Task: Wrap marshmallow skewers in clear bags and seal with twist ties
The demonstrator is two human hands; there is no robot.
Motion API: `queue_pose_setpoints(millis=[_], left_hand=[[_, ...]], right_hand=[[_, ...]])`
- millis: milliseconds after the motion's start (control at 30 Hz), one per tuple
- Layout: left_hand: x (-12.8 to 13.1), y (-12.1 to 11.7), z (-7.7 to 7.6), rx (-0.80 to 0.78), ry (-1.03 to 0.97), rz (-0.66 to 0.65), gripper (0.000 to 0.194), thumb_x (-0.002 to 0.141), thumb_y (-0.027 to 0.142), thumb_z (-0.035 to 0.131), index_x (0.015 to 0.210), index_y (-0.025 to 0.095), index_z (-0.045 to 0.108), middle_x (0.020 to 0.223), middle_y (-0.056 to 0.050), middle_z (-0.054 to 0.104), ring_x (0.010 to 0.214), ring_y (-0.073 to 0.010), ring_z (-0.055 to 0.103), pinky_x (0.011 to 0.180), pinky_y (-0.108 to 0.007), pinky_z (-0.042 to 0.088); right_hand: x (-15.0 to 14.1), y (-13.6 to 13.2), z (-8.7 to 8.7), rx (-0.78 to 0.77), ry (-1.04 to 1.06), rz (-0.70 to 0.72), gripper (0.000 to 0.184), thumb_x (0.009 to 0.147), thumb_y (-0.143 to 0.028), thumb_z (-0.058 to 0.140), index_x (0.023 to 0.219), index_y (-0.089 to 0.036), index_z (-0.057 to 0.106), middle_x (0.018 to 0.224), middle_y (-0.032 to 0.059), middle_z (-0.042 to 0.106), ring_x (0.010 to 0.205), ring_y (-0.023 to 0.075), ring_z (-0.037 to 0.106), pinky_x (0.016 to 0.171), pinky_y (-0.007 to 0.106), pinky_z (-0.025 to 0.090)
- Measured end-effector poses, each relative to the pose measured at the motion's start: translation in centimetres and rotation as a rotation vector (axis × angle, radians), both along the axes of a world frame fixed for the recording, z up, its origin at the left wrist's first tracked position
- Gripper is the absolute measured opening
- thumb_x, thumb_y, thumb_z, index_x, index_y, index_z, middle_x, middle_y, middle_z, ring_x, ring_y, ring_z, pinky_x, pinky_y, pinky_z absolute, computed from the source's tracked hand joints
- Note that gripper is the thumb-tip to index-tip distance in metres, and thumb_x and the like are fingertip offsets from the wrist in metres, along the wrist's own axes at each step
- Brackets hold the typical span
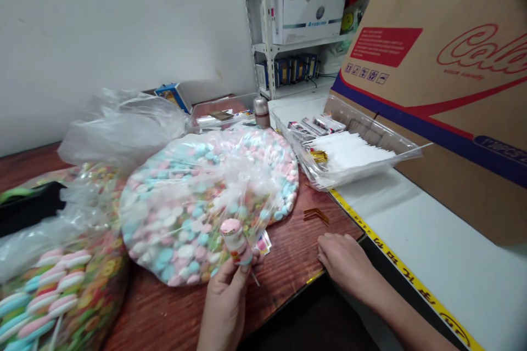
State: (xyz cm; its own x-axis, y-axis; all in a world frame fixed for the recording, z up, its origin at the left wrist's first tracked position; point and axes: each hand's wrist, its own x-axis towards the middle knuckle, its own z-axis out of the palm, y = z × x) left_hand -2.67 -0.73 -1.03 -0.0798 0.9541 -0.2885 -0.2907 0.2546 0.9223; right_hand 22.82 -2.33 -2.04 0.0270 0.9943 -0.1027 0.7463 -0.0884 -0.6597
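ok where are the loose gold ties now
In the head view, the gold ties lie right of centre on the red-brown table, just beyond the right hand.

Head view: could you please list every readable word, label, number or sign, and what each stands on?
"Cola", at picture edge: cardboard box.
"AYUBI INN", reading unsure: white box.
Row of handling icons: cardboard box.
Too small or blurred: red panel, yellow tape characters, purple label, line under Cola, tray packets.

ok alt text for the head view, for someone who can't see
A person's left hand holds a pastel sweet on a stick above a reddish table, in front of clear bags of sweets. The right hand is at the table's edge, near gold strips.
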Motion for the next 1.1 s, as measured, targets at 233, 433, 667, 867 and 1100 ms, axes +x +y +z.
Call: queue_pose_setpoints(millis=[233, 433, 667, 867, 1100], left_hand=[[-2.1, 0.2, 0.6, 0.105, 0.462, -0.085, 0.025, 0.079, 0.04, 0.07, 0.095, 0.021, 0.075, 0.092, -0.004, 0.074, 0.087, -0.0224, 0.063, 0.079, -0.03, 0.048], [-2.9, 0.9, 0.9, 0.447, 0.993, -0.096, 0.015, 0.084, 0.029, 0.061, 0.085, 0.022, 0.074, 0.101, -0.009, 0.071, 0.096, -0.0267, 0.064, 0.088, -0.036, 0.047], [0.2, 0.4, 1.2, 0.55, 1.209, -0.178, 0.032, 0.086, 0.007, 0.042, 0.095, 0.021, 0.069, 0.088, -0.009, 0.062, 0.083, -0.0229, 0.06, 0.075, -0.033, 0.049], [1.2, 0.6, 1.5, 0.576, 1.182, -0.087, 0.02, 0.087, 0.014, 0.051, 0.095, 0.023, 0.068, 0.078, -0.007, 0.065, 0.071, -0.0216, 0.061, 0.065, -0.029, 0.046], [1.5, 0.4, 1.4, 0.552, 0.974, 0.0, 0.023, 0.087, 0.016, 0.055, 0.103, 0.025, 0.069, 0.086, -0.007, 0.07, 0.08, -0.0209, 0.065, 0.073, -0.028, 0.046]], right_hand=[[-1.6, 2.2, 0.2, -0.031, 0.541, -0.056, 0.019, 0.091, -0.03, 0.048, 0.074, -0.021, 0.046, 0.063, -0.0028, 0.054, 0.055, 0.0133, 0.05, 0.055, 0.027, 0.037], [-4.0, 2.7, 1.2, 0.01, 1.059, -0.26, 0.028, 0.088, -0.041, 0.059, 0.103, -0.019, 0.05, 0.073, -0.0033, 0.056, 0.062, 0.012, 0.059, 0.059, 0.026, 0.052], [-9.0, 1.8, 2.1, 0.112, 1.227, -0.271, 0.019, 0.082, -0.036, 0.071, 0.087, -0.018, 0.067, 0.076, 0.0037, 0.069, 0.069, 0.0158, 0.065, 0.068, 0.028, 0.055], [-11.6, 1.5, 0.0, 0.148, 1.061, -0.202, 0.018, 0.083, -0.037, 0.068, 0.086, -0.02, 0.07, 0.081, 0.0078, 0.072, 0.078, 0.0203, 0.067, 0.078, 0.031, 0.056], [-11.7, 1.4, -0.2, 0.167, 1.042, -0.223, 0.016, 0.084, -0.036, 0.068, 0.086, -0.02, 0.068, 0.081, 0.0073, 0.072, 0.078, 0.0205, 0.067, 0.077, 0.032, 0.056]])
